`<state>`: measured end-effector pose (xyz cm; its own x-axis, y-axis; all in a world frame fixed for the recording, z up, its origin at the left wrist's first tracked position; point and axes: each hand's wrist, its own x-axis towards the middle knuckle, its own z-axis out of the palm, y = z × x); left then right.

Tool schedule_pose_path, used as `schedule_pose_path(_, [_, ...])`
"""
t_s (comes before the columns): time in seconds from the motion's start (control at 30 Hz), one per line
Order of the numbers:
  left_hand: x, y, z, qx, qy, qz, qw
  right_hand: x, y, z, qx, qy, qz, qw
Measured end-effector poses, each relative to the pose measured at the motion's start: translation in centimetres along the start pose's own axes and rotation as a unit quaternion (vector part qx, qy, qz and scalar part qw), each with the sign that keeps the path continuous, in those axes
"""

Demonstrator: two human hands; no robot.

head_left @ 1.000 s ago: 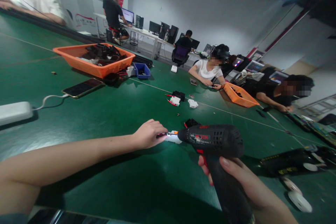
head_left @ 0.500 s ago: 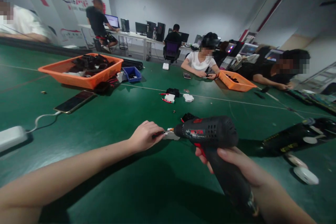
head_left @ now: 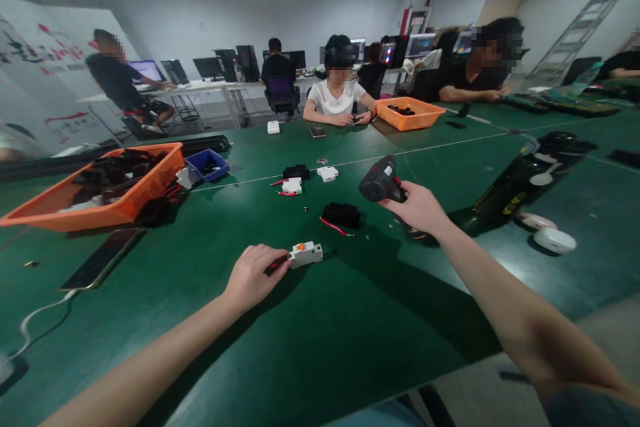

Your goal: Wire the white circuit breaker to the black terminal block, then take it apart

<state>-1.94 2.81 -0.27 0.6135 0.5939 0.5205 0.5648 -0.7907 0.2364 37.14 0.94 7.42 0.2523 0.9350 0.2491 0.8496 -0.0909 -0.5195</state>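
Note:
On the green table in front of me stands a white circuit breaker [head_left: 306, 254] with an orange switch. My left hand [head_left: 256, 275] is closed at its left end, pinching a short dark and red wire [head_left: 277, 265]; how the wire joins the breaker is hidden by the fingers. Off to the right, my right hand [head_left: 420, 208] is wrapped around the grip of a black and red power screwdriver [head_left: 379, 180], apart from the breaker. Between them lies a black block [head_left: 342, 214] with a red wire [head_left: 336, 227] along its front.
Farther back lie two white breakers [head_left: 292, 186] [head_left: 328, 174], another black block and a small screw [head_left: 306, 209]. Orange baskets [head_left: 100, 213] [head_left: 411, 113], a blue bin [head_left: 207, 165], a phone [head_left: 103, 259] and a black bottle [head_left: 520, 183] stand around. Co-workers sit across the table.
My right hand has drawn the power screwdriver off the breaker and carried it away to the right. My left hand stays at the breaker. The view has turned right.

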Motion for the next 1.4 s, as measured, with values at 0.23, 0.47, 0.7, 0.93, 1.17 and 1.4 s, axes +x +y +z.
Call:
schedule_pose_path(0.23, [0.0, -0.1, 0.1, 0.001, -0.016, -0.005, 1.0, 1.6, 3.8, 2.1, -0.231, -0.075, 0.054, 0.969])
schedule_pose_path(0.47, [-0.1, -0.2, 0.1, 0.0, -0.01, 0.0, 1.0, 1.1, 3.7, 2.1, -0.272, -0.099, 0.044, 0.956])
schedule_pose_path(0.7, [0.0, 0.0, 0.0, 0.006, 0.002, 0.009, 1.0, -2.9, -1.8, 3.9, -0.232, 0.028, -0.127, 0.964])
schedule_pose_path(0.93, [0.0, -0.1, 0.0, 0.015, 0.006, 0.019, 1.0, -4.9, -4.0, 8.3, -0.165, -0.115, -0.166, 0.965])
schedule_pose_path(1.17, [0.0, -0.1, 0.0, 0.022, -0.003, 0.021, 1.0, -4.0, -3.2, 8.1, -0.162, -0.14, -0.187, 0.959])
schedule_pose_path(1.4, [0.1, 0.0, -0.2, 0.042, 0.009, 0.038, 0.998, -4.0, -3.0, 7.4, -0.167, -0.146, -0.191, 0.956])
